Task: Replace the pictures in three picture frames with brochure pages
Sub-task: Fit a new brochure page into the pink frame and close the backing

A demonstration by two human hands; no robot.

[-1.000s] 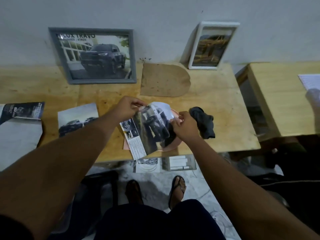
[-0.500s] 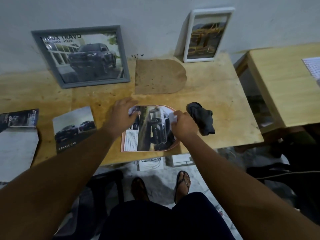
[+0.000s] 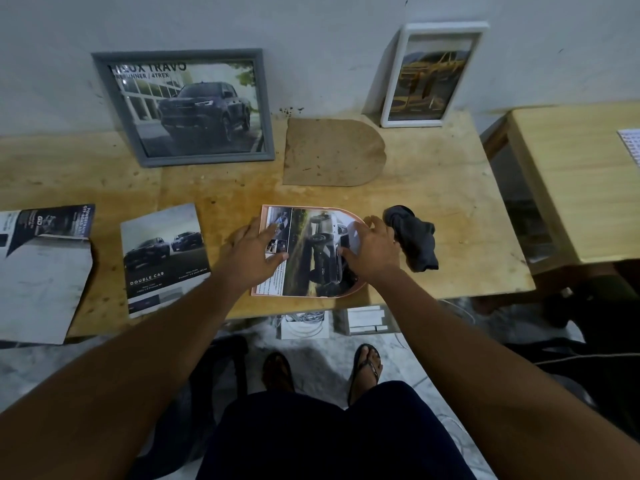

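Judging by how things lie, the task looks well past halfway. The grey frame (image 3: 187,107) leans against the wall and already shows a truck page with printed lettering. The white frame (image 3: 429,74) stands beside it with a yellow picture, though I cannot tell whether that is a brochure page. The third, a pink arch-shaped frame (image 3: 264,216), lies flat near the front edge of the surface (image 3: 450,202), and a trimmed brochure page (image 3: 311,258) is laid inside its rim. Its arch-shaped backing board (image 3: 332,152) lies apart, further back toward the wall, so closing the frame and standing it up appear to be left. The left hand (image 3: 254,256) rests flat, fingers straight, on the page's left side over the text strip. The right hand (image 3: 375,252), fingers spread and holding nothing, presses on the rounded right end, where the paper shows a pale patch. A dark cloth (image 3: 414,240) lies just beside the right hand, and the brochure (image 3: 164,258) lies to the left of the left hand.
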